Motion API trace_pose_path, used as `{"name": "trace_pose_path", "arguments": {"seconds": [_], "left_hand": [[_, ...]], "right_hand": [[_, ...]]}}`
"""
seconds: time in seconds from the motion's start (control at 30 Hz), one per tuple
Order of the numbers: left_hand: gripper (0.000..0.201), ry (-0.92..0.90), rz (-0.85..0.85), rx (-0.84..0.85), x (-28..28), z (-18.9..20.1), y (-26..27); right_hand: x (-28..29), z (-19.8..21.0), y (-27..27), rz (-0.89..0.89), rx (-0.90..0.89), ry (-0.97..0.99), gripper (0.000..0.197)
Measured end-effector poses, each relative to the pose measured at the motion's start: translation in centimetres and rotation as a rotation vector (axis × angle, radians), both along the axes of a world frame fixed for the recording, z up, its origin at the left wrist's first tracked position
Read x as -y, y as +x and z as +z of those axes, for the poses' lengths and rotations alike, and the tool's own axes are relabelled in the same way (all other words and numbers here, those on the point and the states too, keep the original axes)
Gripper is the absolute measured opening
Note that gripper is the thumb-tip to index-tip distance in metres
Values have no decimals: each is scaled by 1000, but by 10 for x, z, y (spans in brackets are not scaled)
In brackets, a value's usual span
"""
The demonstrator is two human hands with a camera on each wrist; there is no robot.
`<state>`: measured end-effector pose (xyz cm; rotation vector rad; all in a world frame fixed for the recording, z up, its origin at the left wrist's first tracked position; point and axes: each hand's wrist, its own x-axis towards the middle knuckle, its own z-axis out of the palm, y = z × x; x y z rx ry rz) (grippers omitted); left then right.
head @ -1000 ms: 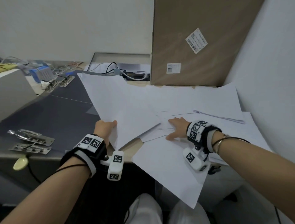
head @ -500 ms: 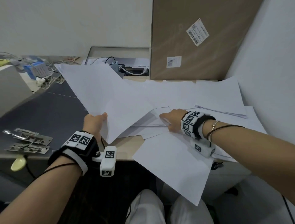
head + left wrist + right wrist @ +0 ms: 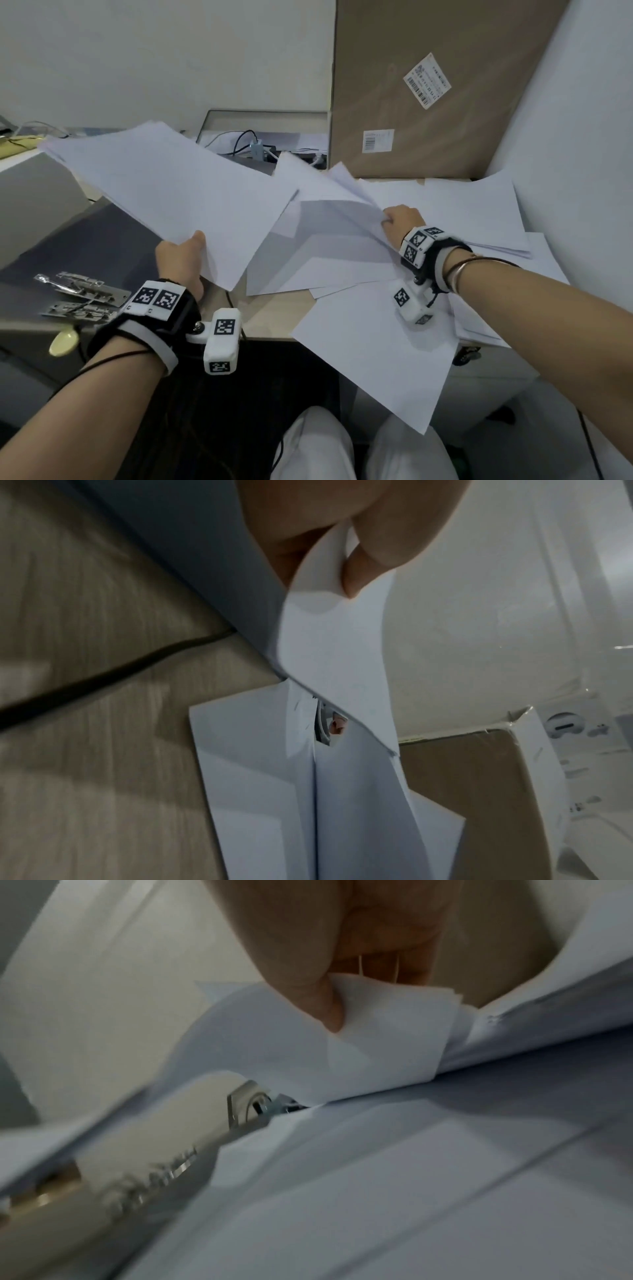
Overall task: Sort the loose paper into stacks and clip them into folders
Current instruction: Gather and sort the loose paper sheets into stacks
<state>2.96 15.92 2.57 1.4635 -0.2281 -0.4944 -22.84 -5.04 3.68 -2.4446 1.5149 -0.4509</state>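
Observation:
My left hand pinches the near edge of a stack of white sheets lifted off the desk toward the left; the left wrist view shows thumb and finger clamped on the curled paper edge. My right hand grips the corner of several loose sheets and lifts them off the paper pile; in the right wrist view the thumb presses the bent corner. More loose sheets cover the desk and overhang its front edge. A dark open folder lies at left with metal clips.
A large cardboard box leans against the wall behind the papers. A tray with cables sits at the back. A grey box stands at far left. A white wall bounds the desk on the right.
My left hand has raised its stack higher and further left. My right hand went from lying flat on the pile to gripping a corner of sheets and lifting them.

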Motion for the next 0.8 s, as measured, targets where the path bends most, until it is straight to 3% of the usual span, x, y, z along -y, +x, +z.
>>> {"name": "trace_pose_path", "arguments": {"seconds": [0.07, 0.2, 0.3, 0.43, 0.57, 0.63, 0.7, 0.8], "left_hand": [[39, 38, -30, 8, -2, -2, -1], [32, 110, -231, 10, 1, -5, -26], [34, 175, -433, 22, 8, -9, -48], [41, 99, -641, -83, 14, -6, -75], [69, 149, -875, -64, 15, -5, -82], [84, 180, -931, -147, 15, -6, -80], [80, 177, -982, -242, 15, -9, -78], [55, 148, -879, -357, 17, -21, -69]], "right_hand": [[-3, 11, 0, -53, 151, 8, 22], [-17, 35, 14, -40, 267, 36, 33], [-37, 44, 29, 48, 298, 57, 19], [-76, 37, 46, 178, 110, 146, 25], [-106, 7, 57, 238, -22, 300, 22], [-117, -6, 58, 237, -29, 372, 40], [-123, -13, 56, 265, -70, 423, 63], [-128, -23, 52, 436, -71, 508, 54]]}}
